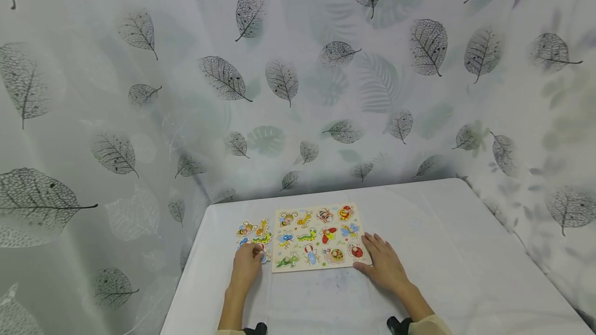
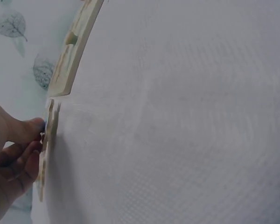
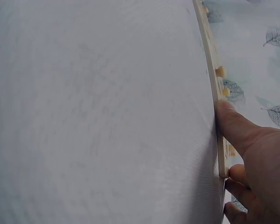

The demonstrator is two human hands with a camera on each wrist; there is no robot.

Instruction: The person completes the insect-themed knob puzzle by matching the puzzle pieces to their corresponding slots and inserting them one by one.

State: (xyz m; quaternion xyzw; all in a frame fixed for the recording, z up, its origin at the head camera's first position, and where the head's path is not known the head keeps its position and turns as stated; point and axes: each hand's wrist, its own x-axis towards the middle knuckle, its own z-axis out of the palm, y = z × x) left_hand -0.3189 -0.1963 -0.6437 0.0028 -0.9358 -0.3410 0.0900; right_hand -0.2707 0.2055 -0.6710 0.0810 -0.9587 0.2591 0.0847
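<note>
A wooden puzzle board (image 1: 298,246) with colourful insect pictures lies on the white table. Beside its left edge is a group of loose insect puzzle pieces (image 1: 262,239), several of them partly hidden by my left hand (image 1: 247,267). Thumb and fingertips of that hand pinch a puzzle piece (image 2: 49,122), whose picture is mostly covered. My right hand (image 1: 385,268) rests at the board's near right corner, fingers stretched along the right edge. In the right wrist view its thumb (image 3: 231,121) presses on the board's near edge.
The white-covered table (image 1: 456,252) extends to the right and in front of the board. A leaf-printed curtain (image 1: 298,118) hangs behind the table and along both sides. Small wooden knobs (image 3: 220,72) stand up from the board.
</note>
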